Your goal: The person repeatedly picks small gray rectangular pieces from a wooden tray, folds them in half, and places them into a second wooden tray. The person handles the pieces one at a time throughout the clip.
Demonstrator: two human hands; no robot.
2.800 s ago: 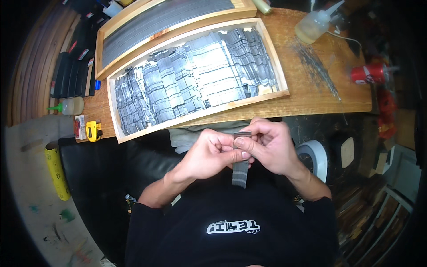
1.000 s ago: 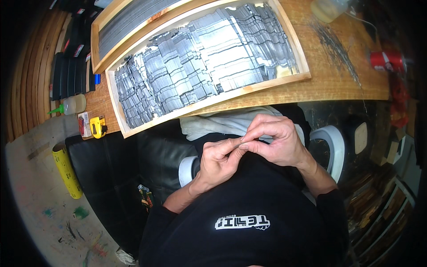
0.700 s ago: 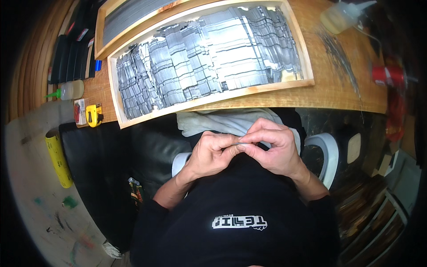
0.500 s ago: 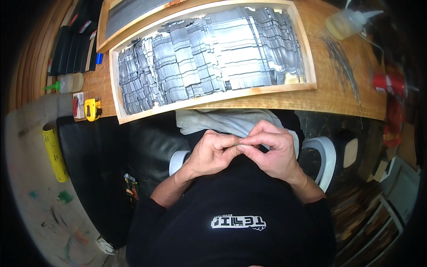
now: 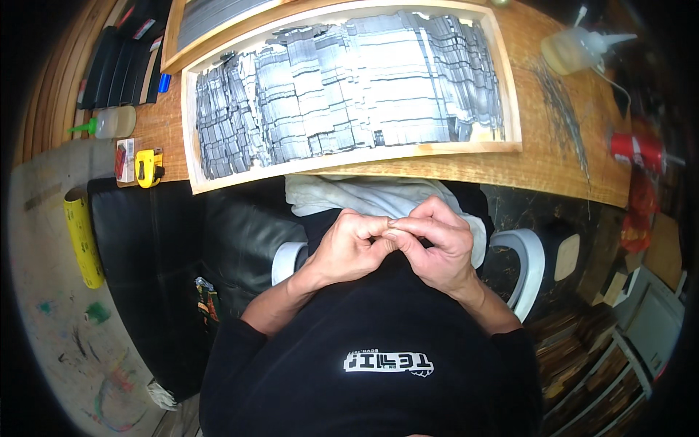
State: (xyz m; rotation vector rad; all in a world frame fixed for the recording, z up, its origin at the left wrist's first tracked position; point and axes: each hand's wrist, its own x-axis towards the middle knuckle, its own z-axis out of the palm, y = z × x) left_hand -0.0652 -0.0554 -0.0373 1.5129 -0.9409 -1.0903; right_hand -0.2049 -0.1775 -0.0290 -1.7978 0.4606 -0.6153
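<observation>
My left hand point(image 5: 351, 246) and my right hand point(image 5: 438, 240) meet in front of my chest, thumbs and forefingers pinched together tip to tip. Whatever lies between the fingertips is hidden or too small to make out. Beneath and behind the hands a pale grey cloth point(image 5: 342, 193) is draped over my lap. Beyond it, on the table, a shallow wooden frame point(image 5: 357, 162) holds rows of thin grey and black strips point(image 5: 313, 95) laid closely side by side.
A second wooden frame point(image 5: 172, 51) lies behind the first. On the wooden table point(image 5: 531, 171) are loose dark strips point(image 5: 564, 109), a squeeze bottle point(image 5: 571, 51), a red can point(image 5: 637, 151), a yellow tape measure point(image 5: 149, 168) and a green-tipped bottle point(image 5: 113, 122). A yellow roll point(image 5: 84, 237) stands at left.
The view has shifted slightly. Both hands stay pinched together, and the right fingers have closed in a little more over the left fingertips.
</observation>
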